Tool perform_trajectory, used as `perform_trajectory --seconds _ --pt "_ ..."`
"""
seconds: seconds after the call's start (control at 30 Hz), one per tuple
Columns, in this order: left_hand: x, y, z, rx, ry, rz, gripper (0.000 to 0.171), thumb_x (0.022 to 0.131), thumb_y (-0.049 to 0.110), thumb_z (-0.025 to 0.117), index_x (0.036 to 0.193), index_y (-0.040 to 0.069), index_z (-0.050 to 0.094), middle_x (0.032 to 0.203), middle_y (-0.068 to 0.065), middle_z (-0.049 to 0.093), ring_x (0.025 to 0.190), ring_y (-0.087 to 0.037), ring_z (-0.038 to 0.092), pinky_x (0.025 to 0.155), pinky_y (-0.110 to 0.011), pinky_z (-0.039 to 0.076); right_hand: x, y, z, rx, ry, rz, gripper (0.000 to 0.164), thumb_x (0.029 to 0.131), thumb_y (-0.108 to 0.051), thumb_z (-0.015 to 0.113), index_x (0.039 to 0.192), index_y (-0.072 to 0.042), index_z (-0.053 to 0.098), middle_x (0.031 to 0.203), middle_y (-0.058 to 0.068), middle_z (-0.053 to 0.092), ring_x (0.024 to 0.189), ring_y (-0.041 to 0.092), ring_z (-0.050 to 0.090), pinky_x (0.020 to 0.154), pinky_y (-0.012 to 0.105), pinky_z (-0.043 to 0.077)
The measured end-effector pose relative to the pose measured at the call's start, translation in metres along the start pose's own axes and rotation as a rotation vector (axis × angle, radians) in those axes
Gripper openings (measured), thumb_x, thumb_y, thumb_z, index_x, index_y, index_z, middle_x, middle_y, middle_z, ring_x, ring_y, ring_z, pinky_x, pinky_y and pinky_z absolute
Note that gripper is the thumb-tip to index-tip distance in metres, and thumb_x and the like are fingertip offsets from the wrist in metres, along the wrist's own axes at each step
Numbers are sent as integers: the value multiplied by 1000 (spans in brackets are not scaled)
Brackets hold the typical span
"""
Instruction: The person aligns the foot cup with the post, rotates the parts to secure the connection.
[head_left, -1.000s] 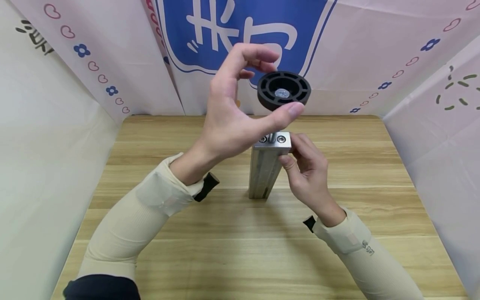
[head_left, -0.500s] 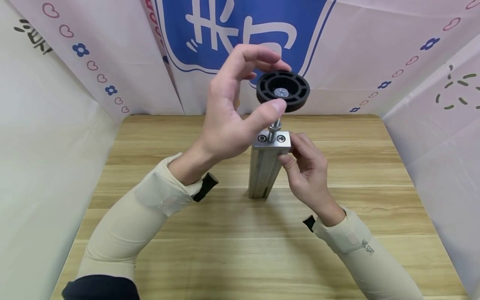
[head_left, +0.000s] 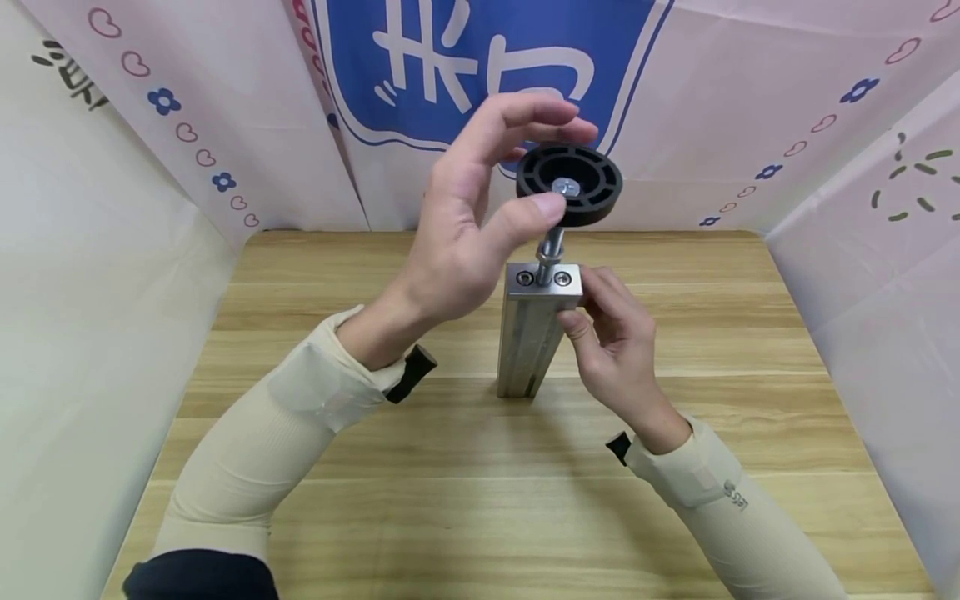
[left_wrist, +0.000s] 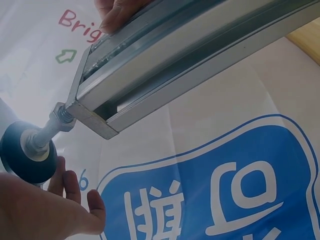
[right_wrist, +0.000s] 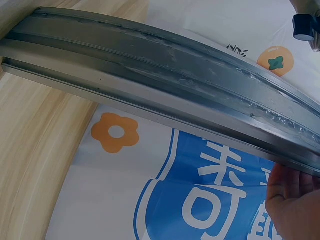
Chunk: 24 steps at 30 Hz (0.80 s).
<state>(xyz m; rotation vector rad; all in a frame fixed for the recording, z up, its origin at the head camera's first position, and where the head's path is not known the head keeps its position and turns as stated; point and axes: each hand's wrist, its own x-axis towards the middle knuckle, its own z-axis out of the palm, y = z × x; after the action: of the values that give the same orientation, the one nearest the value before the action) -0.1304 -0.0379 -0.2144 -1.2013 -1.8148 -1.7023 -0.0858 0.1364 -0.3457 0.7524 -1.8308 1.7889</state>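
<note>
An aluminium profile (head_left: 525,342) stands upright on the table, with a metal end plate (head_left: 543,289) held by two screws on top. A threaded stud with a hex nut (head_left: 551,254) rises from the plate. It carries a round black levelling foot (head_left: 598,190), hollow side up, with a bolt head at its centre. My left hand (head_left: 461,221) holds this foot by the rim, thumb on the near side and fingers curved round the far side. Just below the plate, my right hand (head_left: 618,342) grips the profile's right side. The right wrist view shows the profile's long grooves close up.
The wooden table (head_left: 450,500) reaches back to a white cloth wall (head_left: 712,125) with a blue printed sign (head_left: 480,67). White side panels (head_left: 90,250) stand to the left and right. A black strap piece (head_left: 412,372) sticks out at my left wrist.
My left thumb has slid leftward along the near rim of the foot, while the fingers have moved rightward along its far side. The right hand and profile have stayed still.
</note>
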Motion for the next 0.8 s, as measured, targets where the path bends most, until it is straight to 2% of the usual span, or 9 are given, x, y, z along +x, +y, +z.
perform_trajectory --seconds 0.17,0.37,0.57,0.8 --pt "0 4 2 118 47 -26 63 84 30 67 132 -9 57 128 -19 67 120 -14 59 105 -33 42 0 0 0 10 -2 -5 61 99 -30 69 132 20 60 114 -4 66 98 11 61 85 21 54" --pt "-1 4 1 185 85 -49 69 78 28 81 133 -7 57 126 -15 63 118 -12 56 104 -31 41 -1 1 -1 11 -5 -6 61 99 -30 69 133 20 59 115 -5 66 99 11 61 86 21 54" --pt "-1 3 1 201 96 -48 68 77 25 85 131 -6 58 116 -13 64 111 -11 56 101 -32 41 -1 1 -1 6 -7 -4 61 99 -30 69 133 20 59 116 -5 66 100 11 62 87 22 55" --pt "-2 1 2 177 101 -15 63 79 23 82 128 -8 59 117 -17 66 109 -14 59 100 -31 42 -1 1 -1 10 -3 -6 61 99 -30 69 133 20 59 116 -5 66 98 11 61 87 22 55"
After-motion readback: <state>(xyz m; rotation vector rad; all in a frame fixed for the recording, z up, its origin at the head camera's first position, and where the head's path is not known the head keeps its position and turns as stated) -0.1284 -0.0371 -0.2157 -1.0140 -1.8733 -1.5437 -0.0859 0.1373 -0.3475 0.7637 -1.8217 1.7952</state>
